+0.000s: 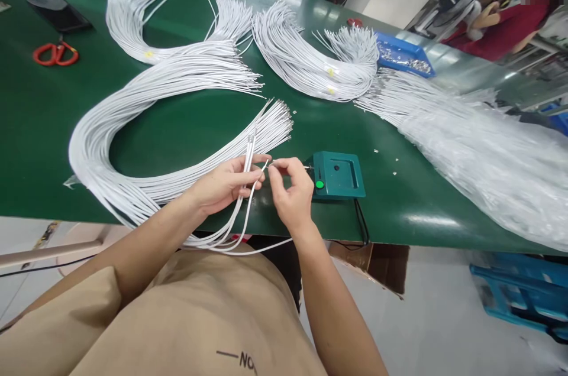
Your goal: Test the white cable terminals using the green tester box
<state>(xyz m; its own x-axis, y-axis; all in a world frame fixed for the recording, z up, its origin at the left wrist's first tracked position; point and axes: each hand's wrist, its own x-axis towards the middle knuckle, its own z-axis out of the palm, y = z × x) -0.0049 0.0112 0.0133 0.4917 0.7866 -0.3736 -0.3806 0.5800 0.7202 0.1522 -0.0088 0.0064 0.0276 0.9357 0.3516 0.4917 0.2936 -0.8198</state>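
A small sheaf of white wires (245, 184) is held in the left hand (222, 185), fingers curled shut around it, above the near edge of the green desk (186, 127). The wire ends stand up past the fingers; the tails hang off the desk edge toward the lap.

A single wire end (266, 165) is pinched between thumb and fingertips of the right hand (290, 193), the remaining fingers loosely folded. The pinched tip is held just beside the left side of a small green box (339, 175), which rests on the desk with a lit green button on its front and a black cable trailing off the edge.

A large looped bundle of white wires (133, 104) lies behind the hands. Further bundles (306, 62) are spread across the desk, and a clear-wrapped heap (488, 157) lies at right. Red scissors (55, 54) and a dark phone (57, 12) are noted far left, a blue tray (402, 57) of small metal parts at the back. A person in red (510, 24) is seated beyond the desk.
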